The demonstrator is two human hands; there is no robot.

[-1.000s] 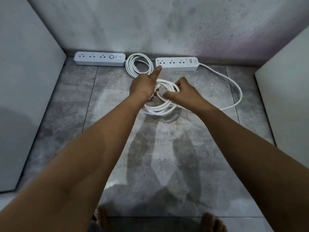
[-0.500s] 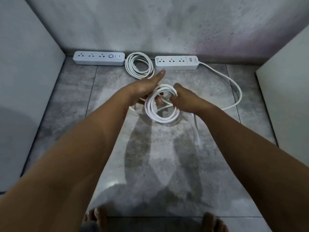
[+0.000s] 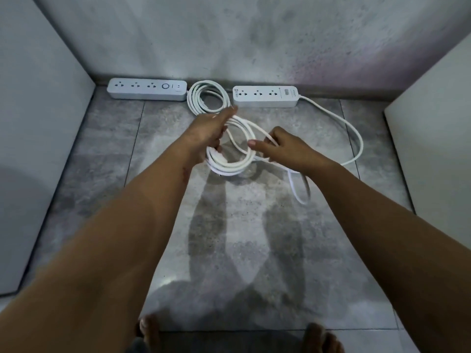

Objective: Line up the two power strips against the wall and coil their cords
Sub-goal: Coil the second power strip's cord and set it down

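Two power strips sit end to end against the wall (image 3: 254,42), the left strip (image 3: 147,89) with its cord already wound into a finished coil (image 3: 207,98) lying between them. I watch the second cord being gathered above the tiled floor (image 3: 163,128): the left hand (image 3: 207,129) is closed around the half-made coil (image 3: 229,154), while the right hand (image 3: 285,146) pinches the next loop between thumb and fingers. The uncoiled slack (image 3: 351,128) trails in a wide arc from the right strip (image 3: 265,96) and doubles back under the right forearm. My worry is that a hard pull on that slack drags the right strip off the wall, or that the loose loops spill if the left hand's hold eases.
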